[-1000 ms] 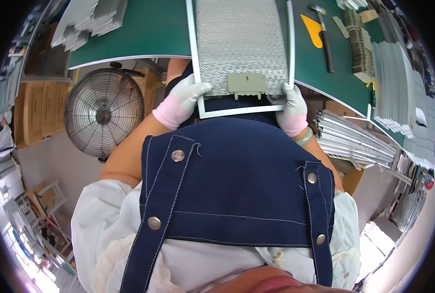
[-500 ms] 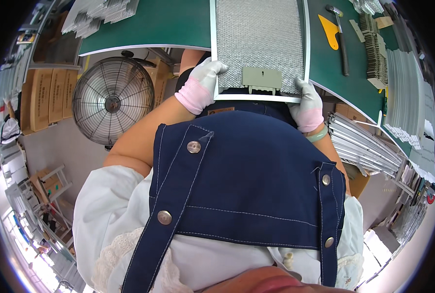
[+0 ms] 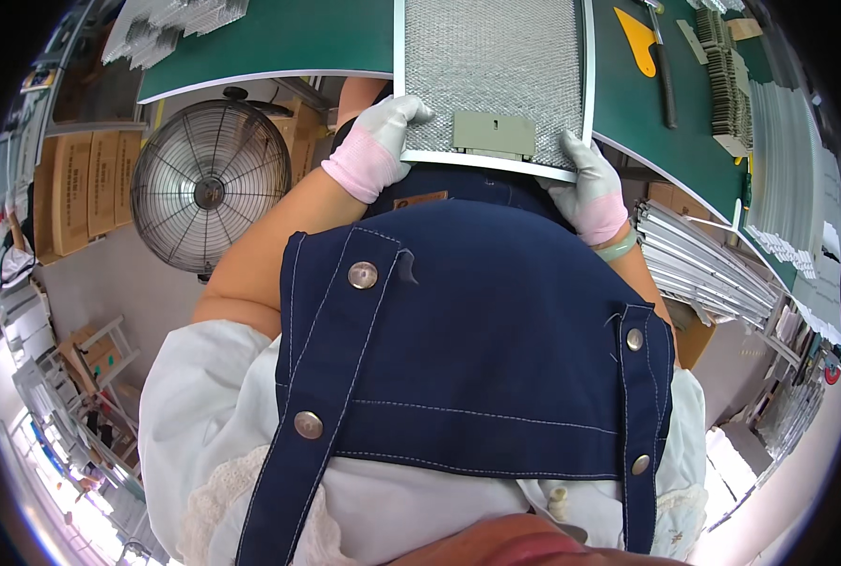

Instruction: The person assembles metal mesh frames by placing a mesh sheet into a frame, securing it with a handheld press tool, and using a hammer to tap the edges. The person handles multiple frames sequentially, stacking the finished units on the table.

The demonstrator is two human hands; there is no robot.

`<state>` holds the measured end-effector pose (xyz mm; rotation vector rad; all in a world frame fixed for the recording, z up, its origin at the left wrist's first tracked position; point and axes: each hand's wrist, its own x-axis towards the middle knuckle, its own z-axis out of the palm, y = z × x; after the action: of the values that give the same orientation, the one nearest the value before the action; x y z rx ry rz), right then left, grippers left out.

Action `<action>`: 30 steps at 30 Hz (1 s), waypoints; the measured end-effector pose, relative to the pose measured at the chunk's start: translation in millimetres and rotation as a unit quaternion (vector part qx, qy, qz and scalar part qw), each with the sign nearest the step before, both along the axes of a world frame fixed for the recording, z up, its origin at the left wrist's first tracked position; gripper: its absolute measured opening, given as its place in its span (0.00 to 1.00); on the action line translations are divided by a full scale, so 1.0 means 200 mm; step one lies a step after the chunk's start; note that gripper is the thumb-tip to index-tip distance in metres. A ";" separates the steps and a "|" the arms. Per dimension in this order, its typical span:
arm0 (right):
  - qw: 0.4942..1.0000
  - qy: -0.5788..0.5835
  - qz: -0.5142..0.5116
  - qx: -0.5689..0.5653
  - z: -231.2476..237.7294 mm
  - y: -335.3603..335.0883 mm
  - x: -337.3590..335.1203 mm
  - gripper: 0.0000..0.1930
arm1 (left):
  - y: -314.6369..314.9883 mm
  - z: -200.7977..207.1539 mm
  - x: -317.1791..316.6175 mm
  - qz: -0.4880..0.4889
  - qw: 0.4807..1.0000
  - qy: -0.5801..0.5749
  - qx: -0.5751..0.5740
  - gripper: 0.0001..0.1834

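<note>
A rectangular metal mesh filter panel (image 3: 496,66) with a silver frame and a grey plastic latch (image 3: 494,134) lies on the green table (image 3: 288,38), its near edge over the table's rim. My left hand (image 3: 378,141), in a white glove with a pink cuff, grips the panel's near left corner. At the near right corner my right hand (image 3: 592,189), gloved the same way, holds the frame. A green bangle sits on my right wrist. My dark blue apron fills the lower view.
A round floor fan (image 3: 208,184) stands to my left below the table. Cardboard boxes (image 3: 71,179) are stacked further left. An orange scraper (image 3: 639,38), a dark tool (image 3: 664,66) and stacks of metal strips (image 3: 703,274) lie to the right.
The panel and both hands have shifted to the right and further up in the view as my head turned. Both grips on its near corners stay the same.
</note>
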<state>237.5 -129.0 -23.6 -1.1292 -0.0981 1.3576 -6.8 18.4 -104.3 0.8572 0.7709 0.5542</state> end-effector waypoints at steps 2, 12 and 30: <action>0.999 0.033 -0.017 -0.016 -0.06 -0.01 0.05 0.12 | -0.03 0.21 0.07 0.030 0.986 -0.018 -0.166 0.15; 0.997 0.015 -0.072 0.005 -0.07 0.00 0.02 0.15 | -0.08 0.27 0.04 -0.061 0.984 -0.119 0.117 0.21; 0.994 0.071 0.070 -0.039 -0.05 -0.02 0.05 0.12 | -0.07 0.41 0.07 0.006 0.997 -0.008 -0.072 0.21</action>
<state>248.2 -133.6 -32.6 -1.1024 -0.0215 1.5750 6.8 3.6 -22.8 0.7140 0.7912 0.5088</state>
